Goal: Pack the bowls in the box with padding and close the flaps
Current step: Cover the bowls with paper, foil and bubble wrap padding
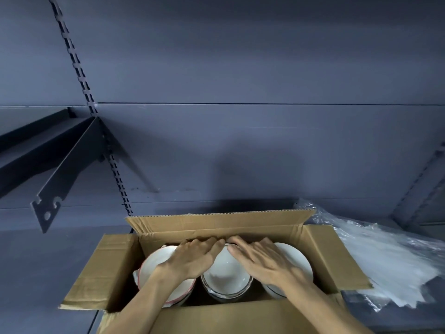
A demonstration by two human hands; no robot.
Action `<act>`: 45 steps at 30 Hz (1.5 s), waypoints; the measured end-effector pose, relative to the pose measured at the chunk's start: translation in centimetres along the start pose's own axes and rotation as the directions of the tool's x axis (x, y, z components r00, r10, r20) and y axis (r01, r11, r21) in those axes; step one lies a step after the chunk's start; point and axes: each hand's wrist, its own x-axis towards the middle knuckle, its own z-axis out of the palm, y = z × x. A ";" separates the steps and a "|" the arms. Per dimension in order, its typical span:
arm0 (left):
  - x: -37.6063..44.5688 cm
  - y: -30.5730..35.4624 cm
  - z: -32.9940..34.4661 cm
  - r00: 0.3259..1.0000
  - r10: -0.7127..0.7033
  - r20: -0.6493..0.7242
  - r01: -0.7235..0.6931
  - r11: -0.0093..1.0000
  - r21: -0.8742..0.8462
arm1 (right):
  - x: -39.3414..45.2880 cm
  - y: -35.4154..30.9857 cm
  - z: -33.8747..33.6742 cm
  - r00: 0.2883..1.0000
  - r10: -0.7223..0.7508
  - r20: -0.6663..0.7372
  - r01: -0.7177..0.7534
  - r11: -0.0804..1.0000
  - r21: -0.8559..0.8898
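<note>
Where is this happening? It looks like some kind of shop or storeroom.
Probably a stockroom or shop backroom: dark metal shelving with a slotted upright and bracket, a cardboard box of bowls, and plastic wrap alongside.

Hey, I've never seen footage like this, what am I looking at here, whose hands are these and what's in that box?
This is one picture from a camera worn on a person's head, looking forward and down, so the two bare arms reaching in from the bottom are the wearer's own. There is no machine.

An open cardboard box sits on a dark shelf, all its flaps folded outward. Inside stand three groups of white bowls side by side; the left group shows a red rim. The left hand and the right hand lie flat and open over the bowls, fingertips near the far wall. They grip nothing.

To the right of the box lies a pile of clear plastic padding, not yet in the box.
</note>
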 end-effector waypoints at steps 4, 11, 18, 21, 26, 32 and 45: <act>-0.3 0.5 -0.4 0.967 -0.008 -0.256 -0.022 0.993 -0.114 | -0.5 -0.1 -0.8 0.980 0.008 -0.198 -0.017 0.999 -0.049; 0.4 5.2 -4.2 0.847 0.212 -0.487 -0.296 0.950 -0.102 | -4.5 2.5 -5.7 0.876 0.141 -0.461 -0.125 0.990 0.066; 4.8 17.5 -6.1 0.730 0.423 -0.536 -0.501 0.866 0.002 | -14.5 12.8 -9.9 0.701 0.321 -0.636 -0.409 0.912 0.010; 8.8 22.3 -4.8 0.759 0.518 -0.394 -0.501 0.851 0.155 | -19.0 17.1 -9.6 0.695 0.471 -0.544 -0.571 0.821 -0.018; 14.5 26.9 -2.0 0.877 0.461 -0.132 -0.376 0.831 0.410 | -23.6 22.6 -9.2 0.703 0.632 -0.325 -0.697 0.703 -0.140; 17.7 29.0 -0.2 0.953 0.302 0.020 -0.263 0.794 0.548 | -23.4 25.1 -8.6 0.708 0.668 -0.228 -0.706 0.674 -0.218; 14.9 29.2 -6.7 0.816 0.474 -0.331 -0.365 0.866 0.342 | -22.8 22.7 -11.2 0.533 0.472 -0.703 -0.710 0.700 -0.069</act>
